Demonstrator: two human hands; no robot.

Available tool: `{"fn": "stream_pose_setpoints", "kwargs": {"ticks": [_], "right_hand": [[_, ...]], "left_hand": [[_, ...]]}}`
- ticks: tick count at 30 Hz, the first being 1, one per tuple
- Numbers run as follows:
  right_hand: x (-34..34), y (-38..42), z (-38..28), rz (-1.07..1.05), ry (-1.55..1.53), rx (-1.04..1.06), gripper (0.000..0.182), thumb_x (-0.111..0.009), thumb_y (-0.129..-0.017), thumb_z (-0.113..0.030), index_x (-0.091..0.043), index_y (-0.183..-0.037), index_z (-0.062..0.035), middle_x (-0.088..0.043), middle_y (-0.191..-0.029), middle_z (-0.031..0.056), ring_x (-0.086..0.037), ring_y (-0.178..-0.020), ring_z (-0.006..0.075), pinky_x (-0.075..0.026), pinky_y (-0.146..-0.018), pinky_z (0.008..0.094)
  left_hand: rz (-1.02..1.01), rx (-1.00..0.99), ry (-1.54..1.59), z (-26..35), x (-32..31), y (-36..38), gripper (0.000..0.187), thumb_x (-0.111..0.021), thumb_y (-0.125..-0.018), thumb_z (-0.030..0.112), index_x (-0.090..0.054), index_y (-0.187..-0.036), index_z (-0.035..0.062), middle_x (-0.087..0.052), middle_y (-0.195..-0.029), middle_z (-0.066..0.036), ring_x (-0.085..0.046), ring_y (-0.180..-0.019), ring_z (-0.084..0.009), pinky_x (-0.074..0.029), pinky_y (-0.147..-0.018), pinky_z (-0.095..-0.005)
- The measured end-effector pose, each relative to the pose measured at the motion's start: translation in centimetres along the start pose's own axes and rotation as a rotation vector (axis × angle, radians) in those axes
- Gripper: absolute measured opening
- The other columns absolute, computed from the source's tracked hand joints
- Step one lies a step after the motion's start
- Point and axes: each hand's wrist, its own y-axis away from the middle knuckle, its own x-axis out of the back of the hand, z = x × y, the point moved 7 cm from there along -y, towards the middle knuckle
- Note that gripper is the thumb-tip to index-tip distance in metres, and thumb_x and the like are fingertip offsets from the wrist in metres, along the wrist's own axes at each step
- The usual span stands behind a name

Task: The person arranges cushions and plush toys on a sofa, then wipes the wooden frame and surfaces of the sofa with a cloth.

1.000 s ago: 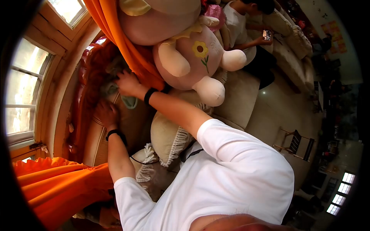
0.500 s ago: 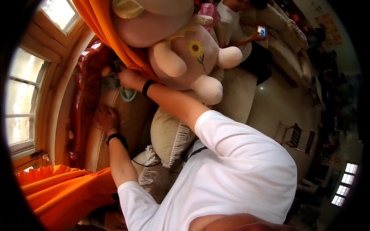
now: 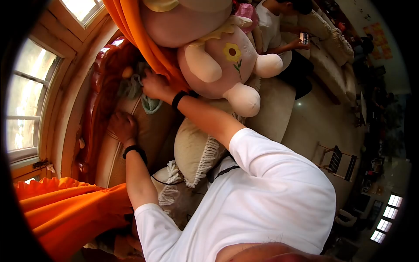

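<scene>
My left hand [image 3: 123,126] lies on the tan leather sofa back [image 3: 146,126], fingers out toward its wooden frame, with nothing in it. Farther along, my right hand [image 3: 156,85] has its fingers curled beside a crumpled grey-green cloth [image 3: 131,88]. A pale green fold [image 3: 150,105] of what seems the same material hangs below that hand. The fingertips are partly hidden in shadow, so the exact hold is hard to see. A small orange-tan round thing [image 3: 127,72] sits at the cloth's far end. The orange curtain [image 3: 163,65] drapes down next to my right hand.
A big plush toy [image 3: 214,65] with a yellow flower leans beside my right arm. Fringed cushions [image 3: 196,148] lie between my arms. Carved red wood [image 3: 94,113] edges the sofa below the window [image 3: 30,105]. Another person [image 3: 273,30] sits beyond, holding a phone [image 3: 304,38].
The whole view has shifted slightly to the right. My right hand and the grey-green cloth have separated a little, showing more of the cloth. My left hand stays on the sofa back.
</scene>
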Motion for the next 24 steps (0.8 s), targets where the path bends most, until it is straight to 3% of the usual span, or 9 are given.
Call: {"fn": "stream_pose_setpoints", "kwargs": {"ticks": [1,3,4,7,10,16,18,24], "right_hand": [[-0.3,-0.3,-0.1,0.005,-0.001,-0.005,0.023,-0.063,-0.075,-0.02,-0.071,-0.092,-0.0069,-0.056,-0.12,0.0162,-0.055,-0.105,0.0327,-0.05,-0.084,0.048],[-1.6,0.4,-2.6,0.019,0.593,0.25,0.026,-0.062,-0.078,-0.025,-0.07,-0.093,-0.0046,-0.056,-0.115,0.0169,-0.056,-0.102,0.0335,-0.051,-0.081,0.048],[-1.8,1.0,-2.6,0.049,0.374,0.112,0.028,-0.063,-0.079,-0.028,-0.07,-0.092,-0.004,-0.056,-0.112,0.0187,-0.058,-0.096,0.0337,-0.052,-0.075,0.0457],[-2.8,3.4,-4.4,0.012,0.245,0.103,0.031,-0.063,-0.081,-0.031,-0.07,-0.093,-0.0035,-0.056,-0.108,0.0195,-0.059,-0.091,0.0355,-0.052,-0.072,0.0471],[-2.4,4.1,-4.8,0.05,0.161,0.131,0.034,-0.063,-0.082,-0.035,-0.07,-0.094,-0.0039,-0.057,-0.11,0.0194,-0.06,-0.093,0.0362,-0.052,-0.074,0.0484],[-0.6,2.9,-3.9,-0.027,0.089,0.157,0.039,-0.062,-0.079,-0.041,-0.07,-0.094,-0.0052,-0.064,-0.106,0.018,-0.065,-0.092,0.0353,-0.052,-0.078,0.0482],[-0.1,2.6,-3.6,-0.035,0.095,0.147,0.041,-0.062,-0.079,-0.042,-0.07,-0.094,-0.0054,-0.065,-0.103,0.0177,-0.066,-0.091,0.0353,-0.052,-0.078,0.0482],[-0.7,2.6,-3.7,-0.021,0.088,0.131,0.044,-0.062,-0.078,-0.046,-0.07,-0.095,-0.0062,-0.068,-0.098,0.0162,-0.067,-0.091,0.0343,-0.052,-0.077,0.0477]], "left_hand": [[0.0,-0.007,0.001,0.2,0.2,-0.3,0.03,-0.053,-0.081,0.025,-0.053,-0.101,0.0039,-0.053,-0.1,-0.021,-0.051,-0.096,-0.0407,-0.039,-0.084,-0.0518],[-0.058,0.006,-0.062,0.6,0.2,-0.4,0.034,-0.052,-0.081,0.025,-0.053,-0.107,0.0034,-0.054,-0.104,-0.021,-0.05,-0.099,-0.0406,-0.039,-0.086,-0.0523],[-0.053,-0.002,-0.056,0.4,0.1,-0.3,0.034,-0.052,-0.081,0.025,-0.053,-0.107,0.0034,-0.054,-0.104,-0.021,-0.05,-0.099,-0.0406,-0.039,-0.086,-0.0523],[0.059,-0.049,-0.003,0.6,0.3,-0.3,0.04,-0.052,-0.081,0.025,-0.053,-0.115,0.0028,-0.054,-0.11,-0.021,-0.05,-0.103,-0.0408,-0.038,-0.088,-0.0527],[-0.061,0.031,0.011,0.2,-0.2,0.0,0.047,-0.051,-0.081,0.025,-0.051,-0.122,0.0025,-0.053,-0.115,-0.022,-0.049,-0.106,-0.0411,-0.038,-0.09,-0.0528],[-0.104,0.042,-0.049,0.4,-0.4,-0.3,0.048,-0.051,-0.08,0.023,-0.05,-0.124,0.0037,-0.053,-0.114,-0.021,-0.049,-0.106,-0.0408,-0.039,-0.09,-0.0517],[0.017,-0.023,0.031,0.3,0.0,-0.2,0.047,-0.051,-0.081,0.024,-0.05,-0.124,0.0047,-0.054,-0.112,-0.02,-0.049,-0.104,-0.0402,-0.039,-0.088,-0.0513],[-0.009,0.013,-0.084,0.4,0.2,0.2,0.042,-0.051,-0.082,0.025,-0.051,-0.119,0.0057,-0.053,-0.106,-0.019,-0.051,-0.101,-0.0391,-0.04,-0.084,-0.0516]]}}
